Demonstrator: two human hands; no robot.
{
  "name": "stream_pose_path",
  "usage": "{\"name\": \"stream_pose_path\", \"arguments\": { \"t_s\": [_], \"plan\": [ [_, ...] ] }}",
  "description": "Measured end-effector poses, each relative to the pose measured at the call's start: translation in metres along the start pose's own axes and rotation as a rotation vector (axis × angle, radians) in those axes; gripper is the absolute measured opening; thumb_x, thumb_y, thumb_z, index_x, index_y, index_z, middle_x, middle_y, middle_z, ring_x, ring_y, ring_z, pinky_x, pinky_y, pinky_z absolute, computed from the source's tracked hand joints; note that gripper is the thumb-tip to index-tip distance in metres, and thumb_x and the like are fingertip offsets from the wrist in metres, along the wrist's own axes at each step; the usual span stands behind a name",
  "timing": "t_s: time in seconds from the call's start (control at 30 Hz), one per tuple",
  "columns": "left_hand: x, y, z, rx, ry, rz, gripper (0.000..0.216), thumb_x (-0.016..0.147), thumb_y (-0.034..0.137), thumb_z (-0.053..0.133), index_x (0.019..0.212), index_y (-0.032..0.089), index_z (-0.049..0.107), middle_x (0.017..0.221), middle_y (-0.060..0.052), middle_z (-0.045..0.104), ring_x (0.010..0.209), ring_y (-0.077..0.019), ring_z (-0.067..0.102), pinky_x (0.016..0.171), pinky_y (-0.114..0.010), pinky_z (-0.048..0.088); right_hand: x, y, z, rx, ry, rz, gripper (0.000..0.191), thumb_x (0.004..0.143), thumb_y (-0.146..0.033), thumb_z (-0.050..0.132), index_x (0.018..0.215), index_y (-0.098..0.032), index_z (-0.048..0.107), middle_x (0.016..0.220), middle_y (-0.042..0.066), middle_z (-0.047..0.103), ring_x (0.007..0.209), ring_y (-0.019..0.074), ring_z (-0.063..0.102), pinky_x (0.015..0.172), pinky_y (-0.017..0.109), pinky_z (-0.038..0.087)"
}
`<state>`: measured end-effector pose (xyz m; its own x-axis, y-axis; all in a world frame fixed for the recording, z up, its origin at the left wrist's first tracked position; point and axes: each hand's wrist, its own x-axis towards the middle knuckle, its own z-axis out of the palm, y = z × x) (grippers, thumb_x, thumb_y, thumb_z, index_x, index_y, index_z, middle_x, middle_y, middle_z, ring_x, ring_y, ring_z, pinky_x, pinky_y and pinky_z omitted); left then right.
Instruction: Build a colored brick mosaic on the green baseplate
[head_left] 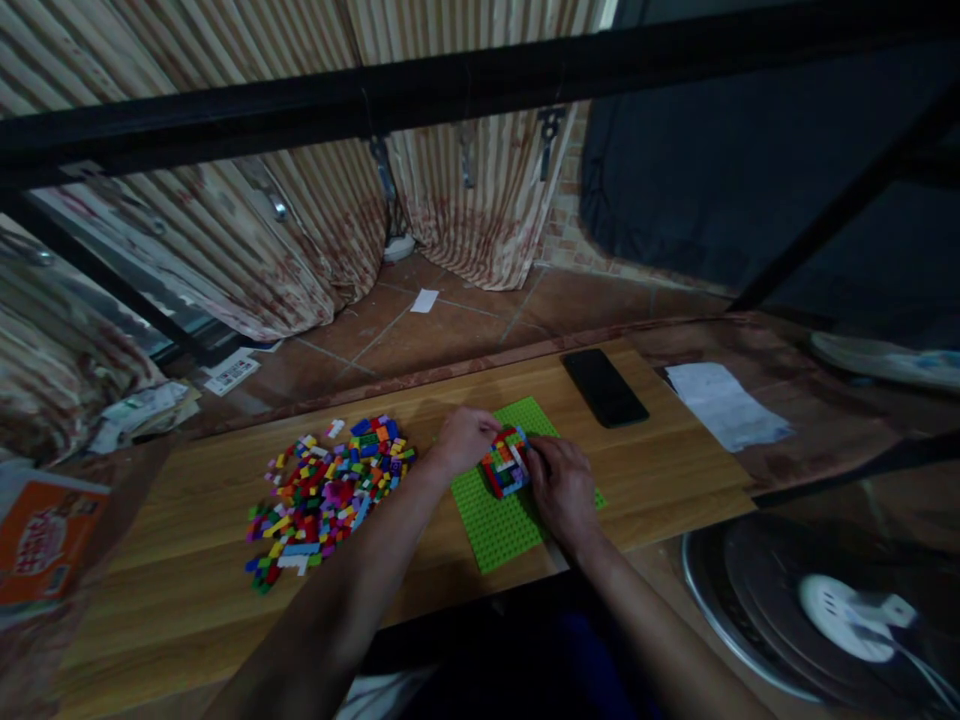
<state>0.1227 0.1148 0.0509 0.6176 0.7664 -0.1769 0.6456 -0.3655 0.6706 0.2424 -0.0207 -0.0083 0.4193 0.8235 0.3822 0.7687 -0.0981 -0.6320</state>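
Observation:
A small block structure (505,464) of red, blue, orange and other toy bricks stands on a green studded baseplate (496,536). My left hand (466,440) is at its upper left corner, with fingertips pinched together; whatever they hold is too small or hidden to make out. Along the structure's right side, my right hand (562,490) has its fingers curled against the bricks, steadying them. Left of the baseplate, a loose pile of multicoloured toy bricks (337,482) spreads over the wooden table (202,560).
A black phone (604,387) lies at the table's back right. Beyond the right end is crumpled white paper (724,405). A dark metal bar (465,85) crosses ahead, above table height. A white power strip (847,617) rests on a round dark surface at the lower right.

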Motion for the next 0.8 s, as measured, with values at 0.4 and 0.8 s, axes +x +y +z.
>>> {"name": "stream_pose_path", "arguments": {
  "t_s": [0.4,0.8],
  "plan": [
    [-0.042,0.009,0.029,0.055,0.278,0.017,0.032,0.088,0.014,0.050,0.115,0.018,0.067,0.114,-0.007,0.071,0.109,-0.0191,0.063,0.102,-0.033,0.047,-0.002,0.012,0.004,-0.023,0.022,-0.098,0.039,0.096,-0.042,0.042,0.105,-0.014,0.068,0.101,0.014,0.070,0.095,0.0260,0.062,0.090,0.044,0.048],
    [-0.173,-0.057,0.029,0.184,0.629,0.281,0.027,0.088,0.013,0.052,0.111,0.020,0.063,0.108,-0.006,0.070,0.102,-0.0204,0.063,0.090,-0.037,0.053,-0.004,0.015,0.003,-0.028,0.036,-0.122,0.044,0.095,-0.046,0.042,0.104,-0.013,0.070,0.100,0.014,0.071,0.093,0.0264,0.063,0.088,0.044,0.050]
  ]
}}
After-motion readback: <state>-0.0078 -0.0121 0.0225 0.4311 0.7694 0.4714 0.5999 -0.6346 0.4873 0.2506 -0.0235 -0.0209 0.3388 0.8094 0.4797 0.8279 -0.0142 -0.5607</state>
